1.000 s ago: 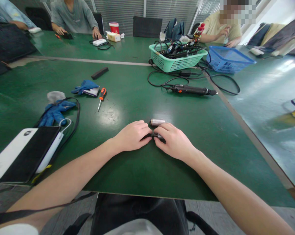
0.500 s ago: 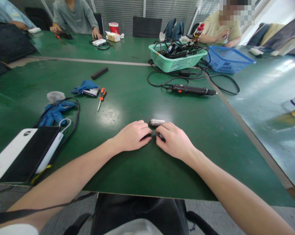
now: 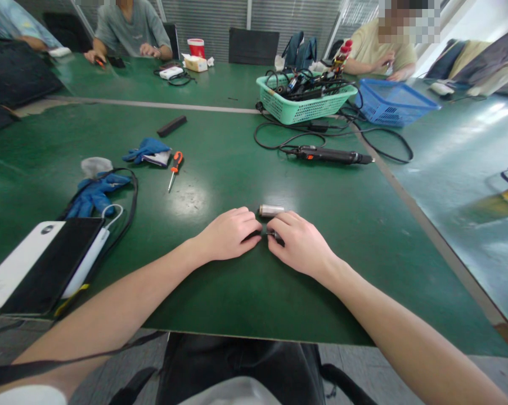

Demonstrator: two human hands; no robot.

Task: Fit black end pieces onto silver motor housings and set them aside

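Observation:
My left hand rests low over the green table, fingers curled with thumb near fingertips. A dark patch shows between them, and I cannot make out what it is. Facing it across a narrow gap is my right hand, closed on a small dark metal part with a thin tip pointing left. Most of that part is hidden by the fingers. Just beyond both hands a silver metal cylinder lies on its side, close to the right fingers.
An orange-handled screwdriver, blue gloves and a black bar lie left. A black-and-white device sits near left. Behind are a corded power screwdriver, a green basket, a blue basket and several people.
My right hand has shifted very slightly left with the dark metal part. My left hand stays put. Across the table, a person's hand has lifted away from a white device.

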